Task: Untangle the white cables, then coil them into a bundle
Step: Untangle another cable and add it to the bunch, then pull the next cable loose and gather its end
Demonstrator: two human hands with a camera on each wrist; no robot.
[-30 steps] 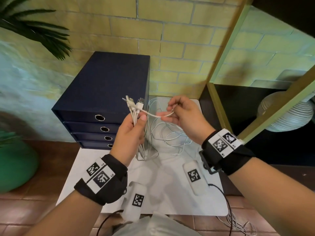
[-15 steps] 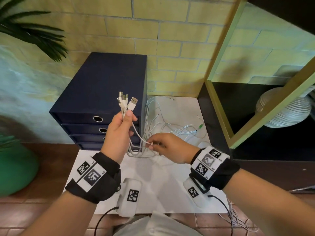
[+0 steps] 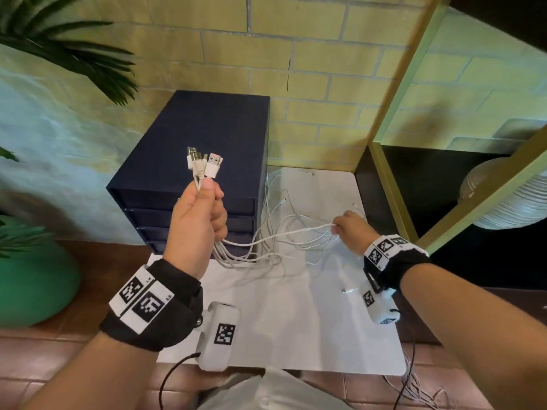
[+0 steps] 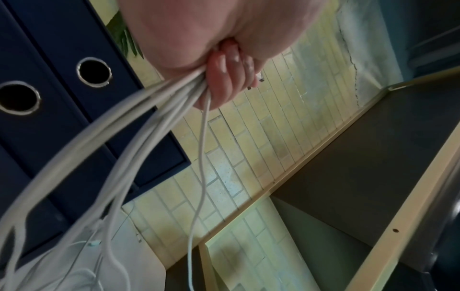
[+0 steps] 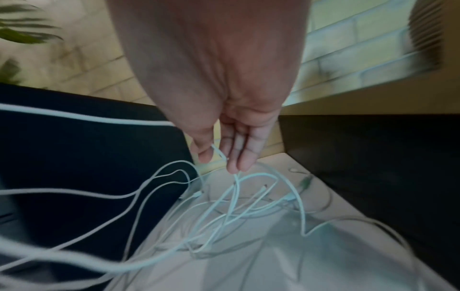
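Thin white plastic cables (image 3: 275, 241) fan across the frame's centre, USB plug ends (image 3: 204, 165) bunched upright at centre left. Their loose tangled loops lie at centre right.

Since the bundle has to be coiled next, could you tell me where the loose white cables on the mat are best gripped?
Probably just below the left hand, where the white cables leave the fist as one parallel bunch. Come from the right with a grip around them; further out over the white mat they splay into crossing loops, where the right hand pinches one strand.

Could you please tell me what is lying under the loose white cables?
A white board lies under the cables. Where they bunch near the blue drawer box, the surface beneath is hidden.
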